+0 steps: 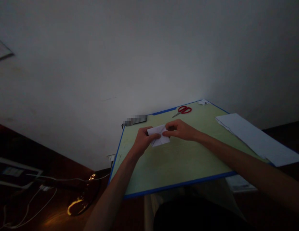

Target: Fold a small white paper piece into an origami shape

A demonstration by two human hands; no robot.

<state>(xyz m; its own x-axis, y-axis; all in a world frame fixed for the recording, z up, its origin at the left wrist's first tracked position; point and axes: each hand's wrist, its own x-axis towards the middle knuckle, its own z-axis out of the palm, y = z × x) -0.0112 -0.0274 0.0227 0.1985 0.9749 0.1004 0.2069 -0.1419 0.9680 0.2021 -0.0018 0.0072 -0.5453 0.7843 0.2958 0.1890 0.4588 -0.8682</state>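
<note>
A small folded piece of white paper is held up over the tabletop, with crease lines across its face. My left hand grips its left side, the thumb lying across the front. At the right edge, my right hand pinches the paper between thumb and index finger. Beyond the hands, red-handled scissors lie on the table. The fingers behind the paper are partly hidden.
The light green table has a blue edge. White paper sheets overhang its right side. Paper scraps lie at the far corner, a dark flat device at the far left. A wall stands behind; cables run at lower left.
</note>
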